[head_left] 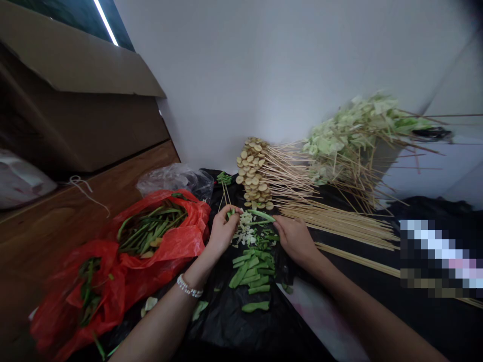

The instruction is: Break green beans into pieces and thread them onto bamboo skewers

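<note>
My right hand (296, 236) pinches one end of a long flat green bean (261, 215), which points left toward my other hand. Closed fingers of my left hand (224, 225) hold a short green bean piece (231, 213); whether they also touch the long bean's far end I cannot tell. Below and between the hands lie several cut bean pieces (251, 274) on black plastic sheeting (226, 327). Pale chopped scraps (246, 232) are heaped just under the long bean. Behind my left hand, a small bundle of skewered beans (224, 178) rests with its sticks toward me.
Red plastic bags (188, 244) of whole beans (154, 231) sit at left, near a clear bag (175, 181). Skewered round pale slices (253, 168) stand against the wall. Bare skewers (339, 223) and skewered leafy greens (347, 130) lie at right. A cardboard box (94, 125) is at back left.
</note>
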Demonstrator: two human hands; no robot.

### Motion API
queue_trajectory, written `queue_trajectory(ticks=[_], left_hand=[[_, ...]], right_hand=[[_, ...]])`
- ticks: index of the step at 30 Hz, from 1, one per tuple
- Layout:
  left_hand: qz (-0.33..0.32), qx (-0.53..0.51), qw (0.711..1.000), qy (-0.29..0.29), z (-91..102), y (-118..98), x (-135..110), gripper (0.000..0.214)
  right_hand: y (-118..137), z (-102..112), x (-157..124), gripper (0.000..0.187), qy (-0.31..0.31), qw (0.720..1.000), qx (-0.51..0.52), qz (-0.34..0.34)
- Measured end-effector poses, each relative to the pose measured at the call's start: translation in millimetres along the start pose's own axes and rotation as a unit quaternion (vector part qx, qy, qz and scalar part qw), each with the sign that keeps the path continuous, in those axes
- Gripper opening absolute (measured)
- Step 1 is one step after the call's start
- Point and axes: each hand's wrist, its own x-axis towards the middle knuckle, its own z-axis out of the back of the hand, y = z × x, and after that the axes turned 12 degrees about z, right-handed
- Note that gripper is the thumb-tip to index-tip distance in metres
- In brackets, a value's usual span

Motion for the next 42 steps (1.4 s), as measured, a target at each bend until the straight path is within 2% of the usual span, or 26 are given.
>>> queue_trajectory(ticks=[4,7,13,20,23,28,34,37,42], left_hand=[[-0.038,0.094,0.994,-0.046,2.3,4,3,0.026],[-0.071,0.17,0.982,-0.039,4.0,8,4,0.033],[-0.12,0.261,0.958,-0.028,2.1,4,-2,0.025],[-0.186,0.278,0.941,0.051,-10.8,-2,-16,0.02],[-0.211,0.298,0.928,0.071,-14.3,1,-20,0.02],[-0.254,0.366,0.887,0.119,-13.1,5,-22,0.026],[-0.268,0.419,0.859,0.122,-12.4,3,-24,0.023],[-0.253,0.412,0.866,0.126,-13.3,0,-25,0.018],[-0.204,0.292,0.924,0.139,-15.5,-5,-28,0.017]], right_hand=[[3,2,0,0.024,-0.011,1.0,0.003,0.0],[6,4,1,0.024,-0.01,1.0,-0.009,0.013],[8,9,1,0.025,-0.008,0.997,-0.064,0.036],[17,8,-1,0.033,-0.008,0.993,-0.084,0.086],[20,7,-1,0.025,-0.013,0.988,-0.097,0.118],[20,8,0,0.015,-0.036,0.972,-0.152,0.176],[25,9,0,0.011,-0.053,0.96,-0.186,0.204],[27,6,-1,0.014,-0.071,0.955,-0.184,0.22],[31,4,-3,0.017,-0.119,0.946,-0.181,0.243]])
